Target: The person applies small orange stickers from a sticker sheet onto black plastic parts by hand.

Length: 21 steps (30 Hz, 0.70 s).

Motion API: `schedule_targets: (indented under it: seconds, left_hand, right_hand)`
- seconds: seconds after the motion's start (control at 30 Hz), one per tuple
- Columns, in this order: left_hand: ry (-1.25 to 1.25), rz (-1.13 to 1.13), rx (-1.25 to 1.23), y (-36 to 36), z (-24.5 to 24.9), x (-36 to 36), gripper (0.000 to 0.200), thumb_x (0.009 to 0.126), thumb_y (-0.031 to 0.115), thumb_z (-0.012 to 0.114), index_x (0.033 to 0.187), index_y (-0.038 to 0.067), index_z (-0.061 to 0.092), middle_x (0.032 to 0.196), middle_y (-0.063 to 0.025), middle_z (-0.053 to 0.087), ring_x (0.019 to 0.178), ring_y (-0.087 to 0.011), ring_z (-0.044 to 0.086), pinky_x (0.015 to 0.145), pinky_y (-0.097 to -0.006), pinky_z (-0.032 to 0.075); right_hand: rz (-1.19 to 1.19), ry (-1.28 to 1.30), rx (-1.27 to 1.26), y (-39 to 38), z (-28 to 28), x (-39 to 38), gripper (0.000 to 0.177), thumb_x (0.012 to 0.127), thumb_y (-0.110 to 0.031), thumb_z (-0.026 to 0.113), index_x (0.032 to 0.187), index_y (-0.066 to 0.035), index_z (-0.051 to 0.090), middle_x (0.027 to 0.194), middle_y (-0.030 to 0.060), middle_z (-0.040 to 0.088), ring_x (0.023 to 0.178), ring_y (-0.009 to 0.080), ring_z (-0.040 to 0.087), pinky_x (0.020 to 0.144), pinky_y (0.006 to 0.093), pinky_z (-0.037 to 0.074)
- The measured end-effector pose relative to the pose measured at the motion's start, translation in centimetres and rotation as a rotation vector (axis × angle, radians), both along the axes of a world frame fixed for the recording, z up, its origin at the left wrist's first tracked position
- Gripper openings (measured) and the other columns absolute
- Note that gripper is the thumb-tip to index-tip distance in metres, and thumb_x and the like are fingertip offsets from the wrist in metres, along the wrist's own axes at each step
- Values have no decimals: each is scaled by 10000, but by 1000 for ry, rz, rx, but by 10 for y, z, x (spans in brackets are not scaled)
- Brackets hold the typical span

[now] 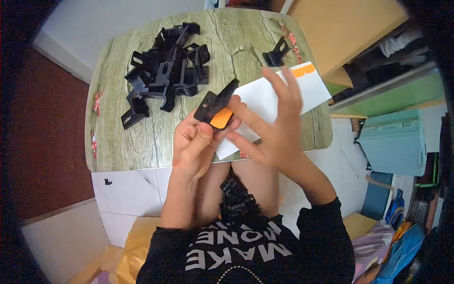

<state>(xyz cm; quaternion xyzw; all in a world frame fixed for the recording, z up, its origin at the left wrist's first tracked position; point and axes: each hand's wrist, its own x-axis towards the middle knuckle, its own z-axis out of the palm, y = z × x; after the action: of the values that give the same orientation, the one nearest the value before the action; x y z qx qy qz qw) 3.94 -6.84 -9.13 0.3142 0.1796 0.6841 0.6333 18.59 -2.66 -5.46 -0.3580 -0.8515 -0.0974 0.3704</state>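
Above the table's (142, 137) near edge, the left hand (191, 144) is pinching the black bracket (215, 102) while the right hand (276, 130), fingers (283, 85) spread and gripping nothing, is pressing the orange sticker (221, 118) onto it, which probably wants even, flat pressure.

Matt black plastic bracket (215, 101), glossy-looking orange sticker (221, 118), wood-grain table (142, 142)

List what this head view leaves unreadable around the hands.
All in the head view:
The black bracket: lower end covered by the left hand and orange pad.
The right hand: pinching or only pressing the pad, hidden by its own fingers.
The pile of black parts: overlapping, uncountable.
The white sheet: middle covered by the right hand.
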Motion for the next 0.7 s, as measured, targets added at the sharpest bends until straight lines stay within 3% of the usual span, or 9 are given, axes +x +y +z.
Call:
schedule_targets:
  seconds: [0.13, 0.3, 0.37, 0.4, 0.47, 0.5, 0.57, 0.63, 0.7]
  left_hand:
    - [32, 110, 1, 0, 7, 5, 518, 822, 223, 588, 1179, -98, 392, 1161, -266, 477, 1052, -333, 519, 883, -374, 449]
    - [129, 116, 22, -13, 8, 3, 604, 774, 260, 636, 1215, -64, 381, 1179, -228, 480, 1065, -324, 509, 862, -340, 446]
    - [381, 228, 17, -28, 23, 3, 550, 736, 164, 636, 1183, -65, 414, 1127, -227, 519, 1001, -332, 547, 831, -359, 464]
    - [385, 226, 40, -35, 26, 2, 550, 736, 164, 636, 1183, -65, 414, 1127, -227, 519, 1001, -332, 547, 831, -359, 464]
    - [660, 369, 406, -51, 29, -1, 491, 666, 1, 563, 1144, -62, 468, 1107, -197, 550, 990, -300, 560, 854, -352, 460]
    - [814, 340, 455, -61, 27, -3, 492, 650, 3, 583, 1129, -54, 487, 1099, -179, 560, 976, -281, 569, 848, -340, 463]
    - [971, 320, 515, -78, 16, -3, 493, 635, 6, 603, 1115, -45, 506, 1091, -161, 570, 962, -261, 578, 841, -329, 465]
    - [1322, 329, 518, -87, -10, 5, 459, 641, 22, 605, 1092, -27, 538, 1057, -143, 592, 929, -240, 591, 835, -301, 465]
    - [1361, 353, 495, -94, -24, 7, 459, 650, 24, 599, 1100, -32, 530, 1058, -149, 589, 930, -240, 588, 832, -304, 467]
  right_hand:
    - [296, 91, -187, -3, 1, -1, 335, 677, -344, 633, 976, -193, 637, 1331, 197, 294, 1245, 403, 204, 1009, 502, 186]
    - [276, 46, -162, 4, 19, 17, 316, 713, -339, 611, 1003, -213, 621, 1360, 170, 285, 1263, 394, 193, 1014, 482, 199]
    - [274, 26, -93, 16, 32, 29, 231, 711, -293, 625, 893, -155, 653, 1318, 162, 351, 1201, 356, 313, 960, 450, 286]
    - [269, 30, -70, 31, 33, 29, 231, 711, -293, 625, 893, -155, 653, 1318, 162, 351, 1201, 356, 313, 960, 450, 286]
    - [-124, 259, 44, 72, 31, 30, 176, 705, -232, 631, 789, -79, 654, 1140, 143, 527, 954, 269, 517, 798, 357, 413]
    - [-126, 265, 61, 84, 31, 32, 176, 705, -232, 631, 789, -79, 654, 1140, 143, 527, 954, 269, 517, 798, 357, 413]
    - [-166, 284, -305, 105, 33, 38, 177, 715, -212, 625, 792, -55, 647, 1006, 114, 576, 808, 227, 532, 705, 316, 423]
    - [-192, 280, -683, 115, 36, 41, 178, 724, -193, 619, 796, -31, 640, 873, 85, 626, 662, 185, 547, 612, 275, 433]
    - [73, 345, -431, 101, 38, 39, 126, 743, -51, 591, 851, 10, 616, 715, 51, 610, 575, 121, 511, 581, 217, 419]
